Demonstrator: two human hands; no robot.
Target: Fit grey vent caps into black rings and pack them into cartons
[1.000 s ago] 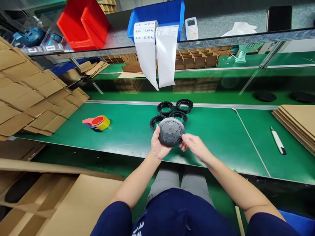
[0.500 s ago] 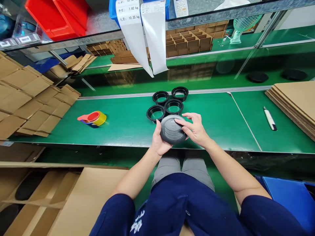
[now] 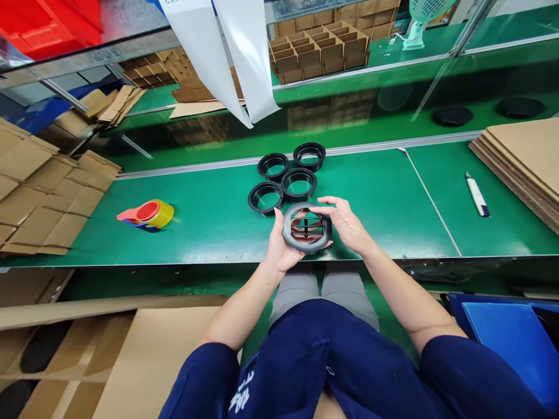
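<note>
A round dark grey air vent faces up just above the bench's front edge. Its slats stand edge-on, so green and skin tones show through the gaps. My left hand grips it from the left and below, thumb on the rim and fingers partly hidden underneath. On the upper right side, my right hand touches the vent with a fingertip, its fingers stretched out and apart. Just beyond the vent sit several black open rings, the nearest ones being a left ring and a right ring.
Tape rolls in red, yellow and blue lie on the green bench to the left. Folded cardboard dividers are stacked at far left. A white marker and cardboard sheets lie right. Paper strips hang from the shelf.
The vent's slats have turned from a closed flat face to open, edge-on. Both hands stay around the vent. The whole view has shifted slightly.
</note>
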